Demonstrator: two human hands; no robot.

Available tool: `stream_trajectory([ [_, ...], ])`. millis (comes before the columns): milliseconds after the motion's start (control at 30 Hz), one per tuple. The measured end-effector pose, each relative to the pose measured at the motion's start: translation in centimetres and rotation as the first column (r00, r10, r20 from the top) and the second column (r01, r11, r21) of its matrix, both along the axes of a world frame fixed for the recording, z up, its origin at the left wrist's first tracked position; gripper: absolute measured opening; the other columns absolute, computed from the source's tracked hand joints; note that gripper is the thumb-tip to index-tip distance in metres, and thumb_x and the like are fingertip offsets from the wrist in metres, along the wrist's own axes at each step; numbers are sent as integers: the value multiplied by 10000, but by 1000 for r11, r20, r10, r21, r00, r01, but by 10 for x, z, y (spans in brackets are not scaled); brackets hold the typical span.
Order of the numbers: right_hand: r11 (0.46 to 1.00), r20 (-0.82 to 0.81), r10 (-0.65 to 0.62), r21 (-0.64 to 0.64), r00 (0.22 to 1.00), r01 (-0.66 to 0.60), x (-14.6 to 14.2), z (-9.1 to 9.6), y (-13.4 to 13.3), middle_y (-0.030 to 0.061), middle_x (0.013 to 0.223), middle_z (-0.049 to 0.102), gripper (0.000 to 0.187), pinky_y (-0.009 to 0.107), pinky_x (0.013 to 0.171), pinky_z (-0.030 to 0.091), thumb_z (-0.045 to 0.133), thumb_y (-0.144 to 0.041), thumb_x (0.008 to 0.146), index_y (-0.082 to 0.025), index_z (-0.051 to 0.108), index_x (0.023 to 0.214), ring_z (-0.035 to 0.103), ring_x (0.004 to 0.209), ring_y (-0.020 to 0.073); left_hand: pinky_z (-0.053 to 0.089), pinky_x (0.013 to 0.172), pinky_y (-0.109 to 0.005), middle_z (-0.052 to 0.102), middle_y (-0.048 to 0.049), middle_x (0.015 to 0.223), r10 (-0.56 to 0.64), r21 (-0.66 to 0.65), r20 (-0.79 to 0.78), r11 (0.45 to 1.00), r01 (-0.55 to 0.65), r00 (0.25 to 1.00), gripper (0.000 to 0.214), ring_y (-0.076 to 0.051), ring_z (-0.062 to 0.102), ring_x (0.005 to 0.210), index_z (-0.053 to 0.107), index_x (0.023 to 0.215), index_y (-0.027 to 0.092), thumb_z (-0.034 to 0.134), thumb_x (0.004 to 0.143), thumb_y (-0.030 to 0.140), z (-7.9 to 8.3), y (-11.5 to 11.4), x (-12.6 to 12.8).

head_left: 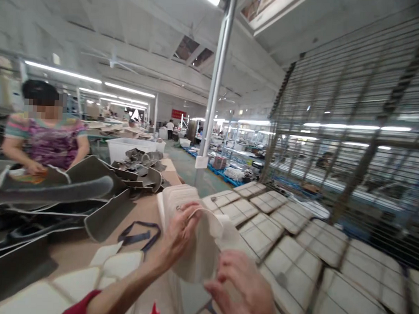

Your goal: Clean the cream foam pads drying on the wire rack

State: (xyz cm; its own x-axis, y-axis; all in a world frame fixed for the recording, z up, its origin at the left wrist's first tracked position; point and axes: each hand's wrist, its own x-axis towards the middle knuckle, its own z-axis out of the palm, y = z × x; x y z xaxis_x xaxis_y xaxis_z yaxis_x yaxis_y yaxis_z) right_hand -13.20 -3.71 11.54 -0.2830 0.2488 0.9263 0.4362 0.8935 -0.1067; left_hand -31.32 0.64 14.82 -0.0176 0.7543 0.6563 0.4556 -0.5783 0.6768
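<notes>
Pale sheet (199, 253) in left fingers (189, 211)

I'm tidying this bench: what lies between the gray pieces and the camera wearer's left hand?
A dark strap on the brown tabletop lies between the gray pieces and left hand, seen in the head view.

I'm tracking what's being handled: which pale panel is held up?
The curved pale panel, its upper edge in the left hand; the panels in rows at the right lie flat.

Factory workshop, strip lights (67, 72), ceiling fan (112, 62), worktable (143, 207) with heaped grey pieces (104, 217), stacked cream panels (180, 193)
</notes>
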Motion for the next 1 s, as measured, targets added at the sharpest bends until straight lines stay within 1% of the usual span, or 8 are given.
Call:
stream_trajectory([
  [100, 958, -71, -278, -93, 958, 271, 40, -13, 10, 1, 567, 516, 404, 250, 544, 409, 486, -440, 867, -182, 455, 557, 502, 588, 130, 358, 897, -311, 592, -83, 1054, -194, -177, 69, 963, 204, 979, 375, -228, 509, 1025, 634, 1023, 175, 420, 846, 427, -8, -16, 65],
  [200, 887, -107, -391, -310, 914, 343, 93, -26, 6, 32, 609, 556, 447, 300, 588, 421, 482, -561, 817, -183, 530, 584, 526, 638, 181, 360, 897, -328, 626, -61, 1004, -372, -367, 392, 776, 513, 842, 507, -233, 527, 1000, 526, 1203, 207, 566, 761, 453, -15, -31, 116],
  [300, 744, -179, -335, -653, 925, 143, 142, -30, -7, 79, 755, 645, 496, 325, 651, 453, 560, -647, 691, -160, 637, 738, 580, 741, 235, 413, 801, -319, 635, -14, 847, -434, -259, 736, 528, 809, 519, 795, -187, 583, 830, 280, 1355, 282, 667, 681, 451, -22, -47, 162],
  [400, 541, -283, -272, -835, 920, -97, 177, -29, -24, 57, 796, 666, 510, 293, 629, 450, 612, -601, 659, -152, 646, 898, 590, 726, 219, 408, 645, -244, 621, -19, 797, -350, -244, 831, 467, 850, 431, 556, -131, 566, 687, 501, 1157, 222, 697, 673, 415, -28, -60, 203],
  [500, 681, -239, -297, -732, 925, 30, 206, -31, -39, 30, 792, 643, 271, 279, 629, 406, 578, -413, 733, -185, 641, 866, 560, 721, 186, 370, 598, -203, 623, -35, 775, -375, -351, 763, 443, 825, 527, 351, -89, 523, 634, 613, 820, 130, 766, 603, 360, -40, -66, 238],
  [667, 872, 50, -477, -103, 878, 479, 257, -42, -58, 26, 620, 515, 168, 313, 619, 272, 446, -181, 758, -176, 492, 596, 435, 659, 170, 318, 534, -191, 593, -12, 576, -519, -456, 611, 387, 801, 598, 318, -71, 471, 533, 640, 599, 105, 826, 477, 332, -61, -74, 276],
  [833, 939, 259, -328, 193, 908, 284, 300, -40, -82, 18, 615, 473, 71, 305, 652, 304, 420, -174, 691, -170, 443, 624, 400, 671, 153, 346, 530, -192, 607, -20, 558, -547, -520, 672, 131, 844, 499, 264, -87, 487, 530, 704, 614, 98, 822, 429, 245, -65, -101, 305],
  [1000, 978, 270, -193, 125, 943, 164, 322, -27, -93, 0, 605, 470, 64, 273, 600, 310, 421, -157, 687, -172, 400, 628, 395, 631, 124, 359, 558, -190, 533, 3, 503, -531, -479, 703, 136, 867, 472, 227, -87, 468, 549, 673, 559, 102, 805, 466, 262, -61, -126, 333],
])
